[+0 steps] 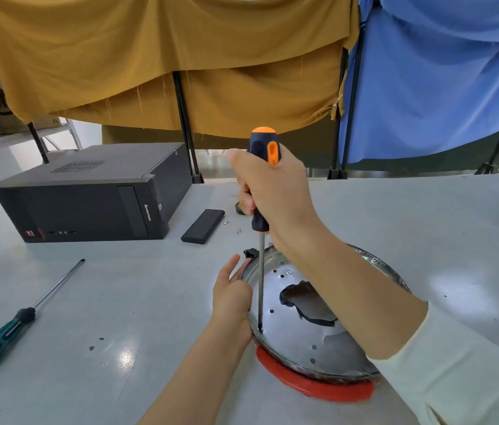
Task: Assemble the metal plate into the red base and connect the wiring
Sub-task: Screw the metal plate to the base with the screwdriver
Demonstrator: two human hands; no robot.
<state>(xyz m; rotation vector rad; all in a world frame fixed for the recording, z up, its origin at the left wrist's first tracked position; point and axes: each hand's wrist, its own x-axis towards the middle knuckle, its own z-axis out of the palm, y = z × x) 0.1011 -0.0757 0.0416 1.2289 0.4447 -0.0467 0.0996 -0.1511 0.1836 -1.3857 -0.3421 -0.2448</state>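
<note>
Gripping the orange-and-navy screwdriver (pixel 262 185) upright, right hand (pixel 275 194) is wrapped round its handle, forearm slanting across the metal plate (pixel 297 332). Tip meets the plate's left edge. Plate sits in the red base (pixel 312 384) on the table (pixel 119 302). Left hand (pixel 231 296), fingers straight, rests against the plate's rim.

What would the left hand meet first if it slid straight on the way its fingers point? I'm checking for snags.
Probably the small black part at the metal plate rim, just beyond the left hand fingers; depth is unclear.
</note>
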